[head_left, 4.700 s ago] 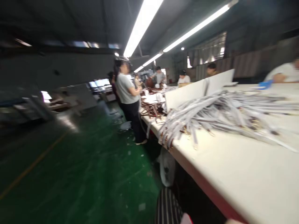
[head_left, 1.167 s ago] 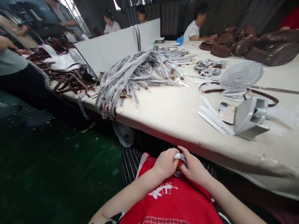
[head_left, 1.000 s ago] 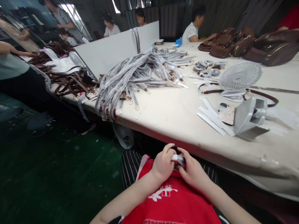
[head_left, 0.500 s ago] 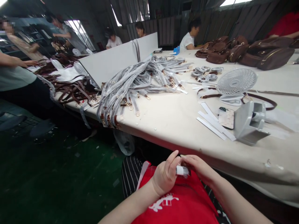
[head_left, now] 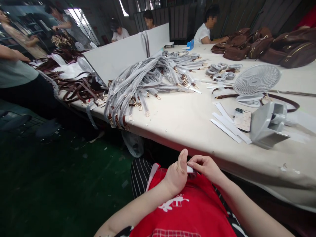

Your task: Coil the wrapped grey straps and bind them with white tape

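White-banded bundle (head_left: 190, 169), partly hidden: gripped in my left hand (head_left: 177, 174). My right hand (head_left: 206, 166): fingertips pinched together beside it, contact unclear.

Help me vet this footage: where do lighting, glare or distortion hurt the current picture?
Head view: floor sinks into gloom at lower left, table bright; head view: opening at the top washed out white; head view: table's front edge bowed, probably lens distortion; head view: white strip between left hand and right hand clear, dark item beside it indistinct.
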The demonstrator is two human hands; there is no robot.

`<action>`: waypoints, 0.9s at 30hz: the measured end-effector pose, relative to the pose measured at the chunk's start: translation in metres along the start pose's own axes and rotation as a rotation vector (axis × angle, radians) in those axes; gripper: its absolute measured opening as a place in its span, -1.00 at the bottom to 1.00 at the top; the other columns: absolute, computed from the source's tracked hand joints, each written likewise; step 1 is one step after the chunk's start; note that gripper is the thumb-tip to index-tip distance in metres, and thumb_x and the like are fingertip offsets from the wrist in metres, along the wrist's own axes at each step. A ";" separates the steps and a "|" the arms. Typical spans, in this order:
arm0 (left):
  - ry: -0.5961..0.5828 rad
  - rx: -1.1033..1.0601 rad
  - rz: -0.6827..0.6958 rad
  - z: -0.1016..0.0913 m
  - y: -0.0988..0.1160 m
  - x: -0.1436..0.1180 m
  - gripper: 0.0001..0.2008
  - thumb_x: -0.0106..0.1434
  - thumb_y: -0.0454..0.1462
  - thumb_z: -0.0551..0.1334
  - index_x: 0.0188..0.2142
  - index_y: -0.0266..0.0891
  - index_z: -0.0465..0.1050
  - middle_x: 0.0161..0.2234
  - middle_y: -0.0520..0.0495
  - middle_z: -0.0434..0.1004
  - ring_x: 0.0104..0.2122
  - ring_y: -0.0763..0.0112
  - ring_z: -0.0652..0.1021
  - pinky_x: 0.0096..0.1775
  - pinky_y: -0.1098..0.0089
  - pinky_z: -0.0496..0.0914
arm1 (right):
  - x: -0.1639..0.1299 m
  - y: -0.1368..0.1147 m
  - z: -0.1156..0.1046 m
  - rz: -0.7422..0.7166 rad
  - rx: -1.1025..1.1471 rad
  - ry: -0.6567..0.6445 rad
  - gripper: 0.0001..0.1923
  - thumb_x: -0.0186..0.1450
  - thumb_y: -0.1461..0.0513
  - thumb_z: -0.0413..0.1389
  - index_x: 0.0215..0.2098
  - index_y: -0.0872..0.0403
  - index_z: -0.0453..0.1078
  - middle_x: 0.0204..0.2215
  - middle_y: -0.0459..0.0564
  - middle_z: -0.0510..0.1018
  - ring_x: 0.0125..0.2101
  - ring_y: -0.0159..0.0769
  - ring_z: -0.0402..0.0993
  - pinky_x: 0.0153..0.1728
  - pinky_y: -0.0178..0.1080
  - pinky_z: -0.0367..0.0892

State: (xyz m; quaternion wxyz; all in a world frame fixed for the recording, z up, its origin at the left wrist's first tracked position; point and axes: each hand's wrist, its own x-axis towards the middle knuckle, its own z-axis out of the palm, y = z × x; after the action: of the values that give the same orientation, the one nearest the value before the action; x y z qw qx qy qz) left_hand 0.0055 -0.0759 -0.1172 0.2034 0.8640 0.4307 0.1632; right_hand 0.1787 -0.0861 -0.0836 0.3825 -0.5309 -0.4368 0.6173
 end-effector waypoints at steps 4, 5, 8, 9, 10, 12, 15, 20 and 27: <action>-0.039 -0.092 -0.119 0.002 -0.008 0.004 -0.24 0.29 -0.39 0.11 0.37 -0.26 -0.30 0.29 -0.44 0.19 -0.01 0.01 0.57 -0.08 0.13 0.51 | -0.018 -0.010 0.007 -0.172 -0.182 -0.156 -0.45 0.37 -0.06 0.04 -0.62 0.03 0.54 -0.56 0.00 0.60 -0.38 -0.17 0.50 0.06 -0.04 0.26; -0.009 -0.126 -0.152 0.000 -0.010 0.006 -0.19 0.26 -0.41 0.13 0.37 -0.25 -0.31 0.28 -0.41 0.21 0.01 0.02 0.56 -0.04 0.13 0.49 | -0.023 -0.011 0.007 -0.226 -0.215 -0.155 -0.41 0.41 -0.05 -0.02 -0.64 0.01 0.53 -0.58 0.00 0.59 -0.39 -0.16 0.51 0.11 -0.01 0.21; 0.105 -0.276 -0.249 -0.009 -0.018 0.011 -0.10 0.13 -0.47 0.19 0.37 -0.21 -0.24 0.23 -0.27 0.32 0.07 0.10 0.51 0.08 0.16 0.40 | -0.032 -0.012 -0.002 -0.341 -0.180 -0.047 -0.35 0.43 -0.04 -0.06 -0.73 -0.02 0.44 -0.68 -0.02 0.51 -0.47 -0.16 0.49 0.04 0.02 0.28; 0.119 -0.361 -0.286 -0.013 -0.020 0.014 -0.12 0.09 -0.49 0.21 0.35 -0.20 -0.13 0.17 -0.22 0.40 0.06 0.12 0.51 0.11 0.16 0.37 | -0.033 -0.011 -0.008 -0.362 -0.162 0.000 -0.35 0.43 -0.03 -0.05 -0.76 -0.02 0.40 -0.70 -0.03 0.48 -0.49 -0.16 0.48 0.01 0.02 0.30; 0.116 -0.459 -0.329 -0.016 -0.023 0.016 -0.16 0.05 -0.50 0.22 0.31 -0.19 0.01 0.09 -0.17 0.48 0.03 0.14 0.52 0.12 0.16 0.35 | -0.033 -0.010 -0.014 -0.378 -0.163 0.059 -0.38 0.42 -0.03 -0.02 -0.75 -0.02 0.39 -0.69 -0.02 0.48 -0.48 -0.16 0.48 0.00 0.01 0.32; 0.087 -0.648 -0.410 -0.021 -0.029 0.021 -0.35 0.00 -0.51 0.24 0.13 -0.18 0.33 -0.10 -0.09 0.58 -0.07 0.19 0.55 0.09 0.18 0.35 | -0.030 -0.007 -0.025 -0.375 -0.219 0.206 -0.48 0.37 -0.04 0.05 -0.66 -0.01 0.45 -0.57 0.01 0.55 -0.38 -0.11 0.51 -0.03 -0.03 0.35; 0.042 -0.817 -0.496 -0.025 -0.037 0.026 -0.66 0.01 -0.48 0.24 -0.19 -0.22 0.51 -0.32 -0.03 0.59 -0.31 0.34 0.56 -0.14 0.31 0.47 | -0.023 -0.001 -0.037 -0.340 -0.315 0.384 -0.61 0.33 -0.08 0.09 -0.39 0.00 0.55 -0.31 0.05 0.63 -0.19 -0.03 0.51 -0.10 -0.11 0.40; -0.032 -0.982 -0.599 -0.029 -0.039 0.026 -0.77 0.03 -0.36 0.27 -0.25 -0.28 0.48 -0.49 0.04 0.50 -0.61 0.52 0.44 -0.52 0.48 0.40 | -0.011 0.003 -0.044 -0.316 -0.379 0.383 -0.60 0.36 -0.07 0.04 -0.18 0.01 0.55 -0.15 0.07 0.61 -0.08 -0.01 0.49 -0.05 -0.10 0.38; -0.138 -1.071 -0.531 -0.034 -0.028 0.024 -0.83 -0.05 -0.32 0.32 -0.38 -0.23 0.49 -0.48 0.03 0.54 -0.48 0.38 0.52 -0.47 0.44 0.41 | -0.003 0.008 -0.010 -0.137 -0.354 0.075 -0.48 0.17 -0.11 0.22 0.01 -0.05 0.48 -0.04 0.04 0.60 -0.05 0.04 0.51 0.00 -0.04 0.39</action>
State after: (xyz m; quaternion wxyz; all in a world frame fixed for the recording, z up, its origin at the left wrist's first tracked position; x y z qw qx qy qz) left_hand -0.0151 -0.0344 -0.0994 0.6715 0.5129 0.4755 0.2448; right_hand 0.1889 -0.0902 -0.0904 0.3402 -0.5816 -0.5590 0.4832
